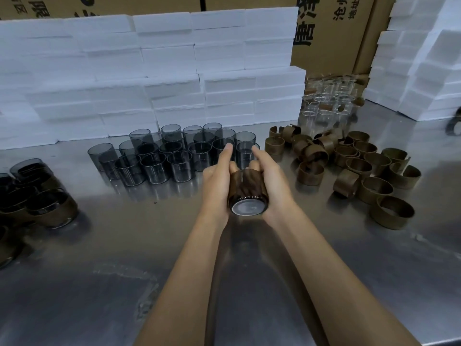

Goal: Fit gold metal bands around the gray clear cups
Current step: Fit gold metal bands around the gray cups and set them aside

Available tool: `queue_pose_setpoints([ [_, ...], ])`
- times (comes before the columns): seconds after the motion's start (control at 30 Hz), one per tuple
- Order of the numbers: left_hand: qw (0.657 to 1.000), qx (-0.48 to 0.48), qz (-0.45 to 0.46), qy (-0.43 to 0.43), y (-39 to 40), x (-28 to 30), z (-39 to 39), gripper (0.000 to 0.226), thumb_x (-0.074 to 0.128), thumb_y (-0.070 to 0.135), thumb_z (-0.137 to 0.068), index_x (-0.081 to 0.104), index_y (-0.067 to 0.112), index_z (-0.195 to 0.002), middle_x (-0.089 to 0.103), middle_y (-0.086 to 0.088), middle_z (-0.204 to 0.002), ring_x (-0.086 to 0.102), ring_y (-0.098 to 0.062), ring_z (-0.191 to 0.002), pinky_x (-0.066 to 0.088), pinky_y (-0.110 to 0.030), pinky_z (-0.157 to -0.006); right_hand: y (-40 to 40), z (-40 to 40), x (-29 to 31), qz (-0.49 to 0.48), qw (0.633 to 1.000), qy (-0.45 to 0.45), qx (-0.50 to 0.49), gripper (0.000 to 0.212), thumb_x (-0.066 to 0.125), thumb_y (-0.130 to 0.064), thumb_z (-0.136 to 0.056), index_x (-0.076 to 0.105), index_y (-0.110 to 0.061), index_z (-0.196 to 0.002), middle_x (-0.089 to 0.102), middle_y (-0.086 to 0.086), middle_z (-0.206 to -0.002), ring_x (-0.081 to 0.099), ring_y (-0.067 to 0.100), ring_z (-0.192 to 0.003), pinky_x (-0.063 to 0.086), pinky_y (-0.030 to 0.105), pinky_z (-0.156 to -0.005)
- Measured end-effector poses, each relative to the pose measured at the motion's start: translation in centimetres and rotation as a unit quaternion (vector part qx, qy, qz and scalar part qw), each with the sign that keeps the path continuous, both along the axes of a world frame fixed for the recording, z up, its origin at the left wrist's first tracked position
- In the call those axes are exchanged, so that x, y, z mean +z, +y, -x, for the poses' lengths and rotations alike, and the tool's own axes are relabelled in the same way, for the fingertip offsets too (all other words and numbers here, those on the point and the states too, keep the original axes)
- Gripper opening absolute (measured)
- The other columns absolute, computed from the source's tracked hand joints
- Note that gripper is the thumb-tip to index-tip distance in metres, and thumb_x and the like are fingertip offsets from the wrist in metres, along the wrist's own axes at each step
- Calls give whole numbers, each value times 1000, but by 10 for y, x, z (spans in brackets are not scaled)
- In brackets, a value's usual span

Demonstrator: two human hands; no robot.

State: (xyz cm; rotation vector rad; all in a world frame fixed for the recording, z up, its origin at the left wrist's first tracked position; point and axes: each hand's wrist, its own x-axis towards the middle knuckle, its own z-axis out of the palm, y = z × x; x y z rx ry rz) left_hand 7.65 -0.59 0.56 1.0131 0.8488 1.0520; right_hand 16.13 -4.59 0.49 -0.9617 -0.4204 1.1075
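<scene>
Steel worktable (99, 245), white foam blocks (149, 71) stacked along the back. Unbanded smoky-gray clear cups (154, 167), about twenty, stand mid-table; loose open gold metal bands (361, 166), a comparable heap, lie to the right. Banded finished cups (50, 208) are grouped at far left, count unclear. Judged well short of done.

In hand: one gray cup with band around it (248, 193), on its side above the table, base toward camera. Left hand (215, 181) and right hand (270, 181) clasp it from either side, palms pressing, forefingers extended. Band seating cannot be confirmed.
</scene>
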Motion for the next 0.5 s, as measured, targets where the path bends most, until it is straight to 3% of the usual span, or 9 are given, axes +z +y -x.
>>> queue_pose_setpoints([
  [0.1,1000,-4,-22,-8,-2,0,0,64,67,53,-89,40,25,-38,34,9,-43,36,-10,-41,34,-28,-52,-1,1,-1,-6,999,-41,-4,59,67,-42,-90,44,-24,-39,32,-9,-47,36,9,-43,33,30,-56],
  [0.27,1000,-9,-27,-7,-4,0,0,65,67,45,-94,39,25,-39,32,8,-43,35,-9,-40,35,-21,-45,-2,0,-1,-17,999,-44,5,57,66,-40,-89,41,-25,-40,31,-9,-47,33,10,-43,28,31,-54],
  [0.5,999,10,-34,-2,-5,2,0,70,61,50,-97,35,24,-37,29,8,-42,32,-11,-41,32,-28,-51,-3,2,1,-33,997,-72,11,58,64,-29,-95,38,-26,-43,29,-8,-47,30,8,-41,29,25,-47],
])
